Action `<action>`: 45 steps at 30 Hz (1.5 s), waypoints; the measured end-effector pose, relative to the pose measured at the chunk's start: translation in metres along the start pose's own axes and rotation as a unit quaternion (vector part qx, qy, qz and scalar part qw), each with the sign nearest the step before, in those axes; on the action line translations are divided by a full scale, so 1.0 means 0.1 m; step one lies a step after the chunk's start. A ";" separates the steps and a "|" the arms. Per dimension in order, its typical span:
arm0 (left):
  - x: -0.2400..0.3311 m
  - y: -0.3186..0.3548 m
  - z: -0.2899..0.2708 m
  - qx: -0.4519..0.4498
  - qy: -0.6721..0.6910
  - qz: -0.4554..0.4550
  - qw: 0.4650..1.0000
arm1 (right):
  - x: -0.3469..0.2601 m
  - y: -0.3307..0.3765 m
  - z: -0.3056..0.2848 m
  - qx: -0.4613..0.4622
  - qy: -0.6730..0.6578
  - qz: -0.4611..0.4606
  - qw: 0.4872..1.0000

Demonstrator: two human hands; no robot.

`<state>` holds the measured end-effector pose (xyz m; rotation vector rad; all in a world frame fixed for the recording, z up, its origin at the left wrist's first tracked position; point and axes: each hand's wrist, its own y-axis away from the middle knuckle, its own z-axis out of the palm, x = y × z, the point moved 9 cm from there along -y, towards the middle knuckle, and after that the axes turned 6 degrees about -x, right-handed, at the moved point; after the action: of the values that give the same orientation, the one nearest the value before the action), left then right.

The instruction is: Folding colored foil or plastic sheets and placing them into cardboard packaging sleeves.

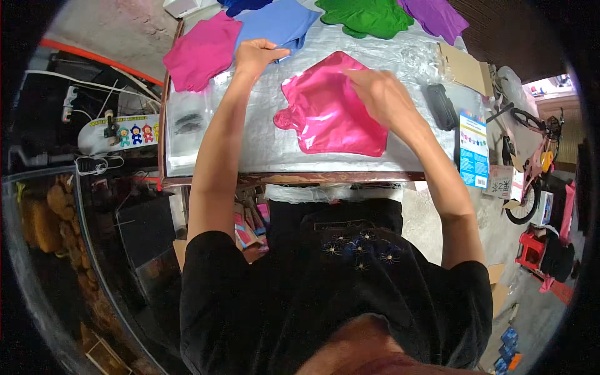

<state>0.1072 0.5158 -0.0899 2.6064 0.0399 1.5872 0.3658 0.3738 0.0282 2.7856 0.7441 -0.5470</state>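
A shiny pink foil balloon [331,119], flat and star-like, lies in the middle of the table with its small rounded tab toward the left. Over its upper right part is my right hand [381,94], its fingers smeared by motion. My left hand [255,57] is at the near edge of a light blue foil balloon [275,25], thumb and fingers closed on that edge. To its left lies a matte pink balloon pile [203,53]. Green balloons [365,15] and purple balloons [435,19] rest along the far side.
The table [250,179] has a pale plastic cover. On its right are a black case [442,106], crumpled clear plastic [420,59], a cardboard box [465,69] and a blue-white printed package [473,149]. A skateboard [119,134] stands left; a bicycle [531,169] stands right.
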 end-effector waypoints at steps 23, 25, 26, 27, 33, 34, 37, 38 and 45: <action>0.67 0.03 -0.05 0.001 0.055 0.141 0.988 | -0.29 -1.43 0.39 0.212 0.236 -0.107 0.942; 0.83 -0.05 -0.30 0.065 0.040 0.198 0.977 | -0.23 -1.45 0.48 0.187 0.285 -0.068 0.938; 0.93 -0.03 -0.40 0.095 0.034 0.226 0.969 | -0.24 -1.46 0.45 0.186 0.286 -0.069 0.937; 1.00 -0.05 -0.45 0.096 0.036 0.225 0.969 | -0.21 -1.50 0.45 0.158 0.286 -0.058 0.943; 1.31 -0.13 -0.66 0.122 0.009 0.178 0.976 | -0.32 -1.66 0.36 0.263 0.277 -0.153 0.912; 1.30 -0.16 -0.62 0.100 0.003 0.177 0.979 | -0.31 -1.68 0.41 0.263 0.276 -0.154 0.912; 1.40 -0.25 -0.62 0.058 0.003 0.174 0.983 | -0.04 -1.85 0.62 0.169 0.199 -0.070 0.963; 1.45 -0.28 -0.62 0.038 0.004 0.171 0.984 | -0.02 -1.87 0.63 0.169 0.198 -0.070 0.963; 2.40 -0.12 -2.17 0.208 0.060 0.264 0.940 | 0.04 -1.91 0.67 0.128 0.122 -0.059 0.982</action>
<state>0.0248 0.5583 0.2205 3.0090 -0.3912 2.1090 0.2505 0.5186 -0.0540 3.1012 0.9564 -0.3426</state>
